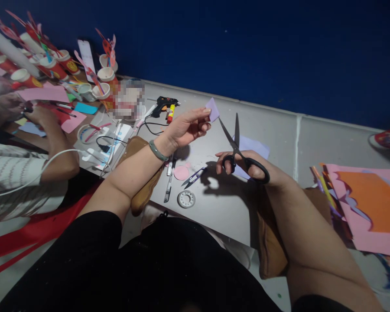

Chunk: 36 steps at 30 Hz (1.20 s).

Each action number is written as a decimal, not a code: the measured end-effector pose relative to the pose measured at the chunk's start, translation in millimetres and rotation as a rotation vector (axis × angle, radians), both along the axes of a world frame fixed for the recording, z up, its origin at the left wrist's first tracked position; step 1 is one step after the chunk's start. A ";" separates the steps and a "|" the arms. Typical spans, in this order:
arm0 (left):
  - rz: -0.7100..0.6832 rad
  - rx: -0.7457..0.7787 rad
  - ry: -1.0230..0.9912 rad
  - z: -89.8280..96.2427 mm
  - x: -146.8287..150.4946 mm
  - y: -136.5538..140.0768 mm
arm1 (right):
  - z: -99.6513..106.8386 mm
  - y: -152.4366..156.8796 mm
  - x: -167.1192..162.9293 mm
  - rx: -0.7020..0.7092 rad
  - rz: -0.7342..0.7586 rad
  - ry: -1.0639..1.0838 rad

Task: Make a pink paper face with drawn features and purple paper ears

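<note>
Pinched between the thumb and fingers of my left hand [190, 126] is a small purple piece of paper [212, 110], held up above the table. My right hand [242, 164] has its fingers through the black handles of a pair of scissors [234, 145]. The blades are spread apart and point up and away; one tip lies close to the paper's lower right edge. Under my right hand a larger lilac sheet [255, 146] lies on the table. Below my hands are thread snips [194, 177], a pink paper circle [181, 173], a roll of tape [186, 199] and a pen [168, 188].
A glue gun [162, 105] and a glue stick [170, 113] lie beyond my left hand. Paper cups [105, 74] with craft pieces stand far left, near another person's arm [56, 147]. Pink and orange sheets [373, 201] are stacked at right. A blue partition [247, 52] borders the table.
</note>
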<state>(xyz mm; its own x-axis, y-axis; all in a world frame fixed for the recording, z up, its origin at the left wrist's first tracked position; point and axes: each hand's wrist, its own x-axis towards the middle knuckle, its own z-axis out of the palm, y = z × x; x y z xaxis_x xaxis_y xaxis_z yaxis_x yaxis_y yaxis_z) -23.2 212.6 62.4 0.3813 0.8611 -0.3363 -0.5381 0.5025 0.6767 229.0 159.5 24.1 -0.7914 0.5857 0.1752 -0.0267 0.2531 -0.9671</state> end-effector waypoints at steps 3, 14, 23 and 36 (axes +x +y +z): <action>-0.002 0.003 0.017 1.4 0.6 -1.2 | 2.1 -1.1 -0.8 0.009 -0.002 -0.004; 0.012 0.047 0.053 0.4 2.2 -1.3 | 1.6 -1.8 -0.4 -0.006 -0.015 0.000; 0.045 0.053 0.035 -3.3 4.9 0.5 | -0.5 -1.8 -0.3 -0.044 -0.051 -0.015; 0.049 -0.002 0.044 5.7 7.1 -2.9 | 2.4 -1.6 -2.9 -0.018 -0.074 -0.033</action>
